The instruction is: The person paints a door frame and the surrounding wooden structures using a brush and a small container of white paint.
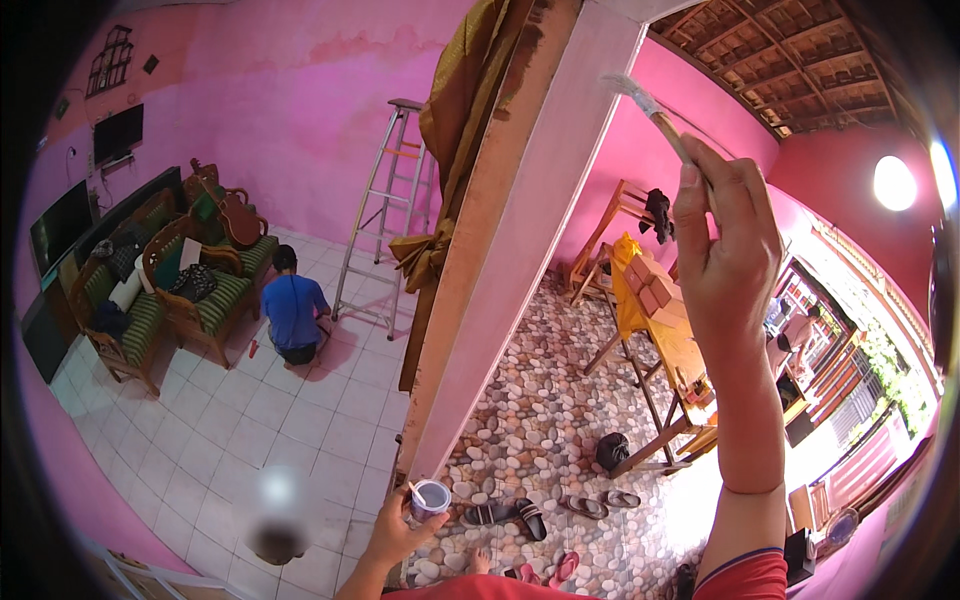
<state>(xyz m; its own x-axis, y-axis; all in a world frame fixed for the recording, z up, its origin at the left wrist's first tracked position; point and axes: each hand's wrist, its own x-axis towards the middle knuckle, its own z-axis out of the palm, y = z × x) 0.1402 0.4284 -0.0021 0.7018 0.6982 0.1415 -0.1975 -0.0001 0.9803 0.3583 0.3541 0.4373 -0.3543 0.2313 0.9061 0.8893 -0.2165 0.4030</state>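
My right hand (728, 225) is raised and closed round the wooden handle of a paintbrush (662, 122). Its pale, paint-coated bristles meet or nearly meet the upper edge of a door frame post (560, 170); I cannot tell whether they touch. The post's wide face is pale pinkish white, while the side towards the left room is brown bare wood. Low down, near the post's foot, my left hand (400, 530) grips a small plastic cup (431, 494). A thin pale stick leans in the cup, and greyish contents show inside.
A gold curtain (462, 110) hangs left of the post, with a stepladder (385, 215) behind. Someone in a blue shirt (292, 308) crouches on white tiles near green-striped chairs (215, 310). Rightward stand a wooden table (660, 362), a black bag (612, 451) and sandals (505, 515).
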